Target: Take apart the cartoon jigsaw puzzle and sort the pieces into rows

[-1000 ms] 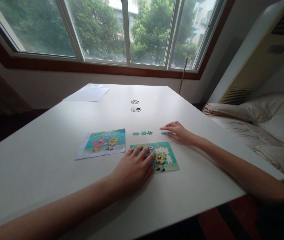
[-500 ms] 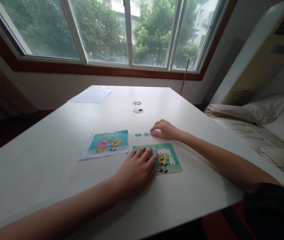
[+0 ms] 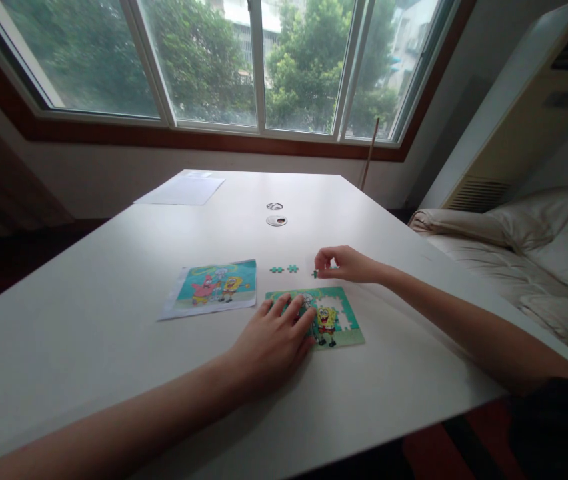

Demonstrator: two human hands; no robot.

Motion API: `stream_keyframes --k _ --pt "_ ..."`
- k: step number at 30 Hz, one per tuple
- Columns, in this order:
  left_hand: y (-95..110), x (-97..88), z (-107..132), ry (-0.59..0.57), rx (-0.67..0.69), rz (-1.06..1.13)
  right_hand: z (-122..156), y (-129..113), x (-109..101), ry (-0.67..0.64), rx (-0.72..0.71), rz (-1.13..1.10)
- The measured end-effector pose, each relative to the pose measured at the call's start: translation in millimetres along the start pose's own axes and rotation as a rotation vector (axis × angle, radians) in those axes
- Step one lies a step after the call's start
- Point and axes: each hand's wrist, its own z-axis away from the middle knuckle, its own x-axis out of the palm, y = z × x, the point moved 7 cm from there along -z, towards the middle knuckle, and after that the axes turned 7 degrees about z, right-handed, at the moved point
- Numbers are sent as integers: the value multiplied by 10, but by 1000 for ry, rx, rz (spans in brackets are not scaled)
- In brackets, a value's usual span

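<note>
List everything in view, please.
table: 1, white, centre
jigsaw puzzle: 1, teal, front middle
loose jigsaw pieces: at least 3, teal, beyond puzzle
picture sheet: 1, teal print, left of puzzle
paper sheet: 1, white, far left
grommets: 2, grey, far tabletop
window: 1, brown trim, back
trees: several, green, outside
stick: 1, brown, by window
sofa: 1, cream, right
air conditioner: 1, cream, right
curtain: 1, dark, left
left hand: 1, bare, on puzzle
right hand: 1, bare, pinching jigsaw piece

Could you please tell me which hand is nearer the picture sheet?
Left: the left hand is just right of the picture sheet; the right hand is farther right.
</note>
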Motion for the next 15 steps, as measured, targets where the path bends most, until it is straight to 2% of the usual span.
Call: stream_keyframes --k 5,9,15 --pt "121 -55 6 -2 -1 73 382 -32 -98 -57 64 -110" --pt "273 -50 47 1 19 142 651 -20 16 -135 104 -182" --pt "323 59 95 -10 10 169 833 -73 178 -96 166 -299"
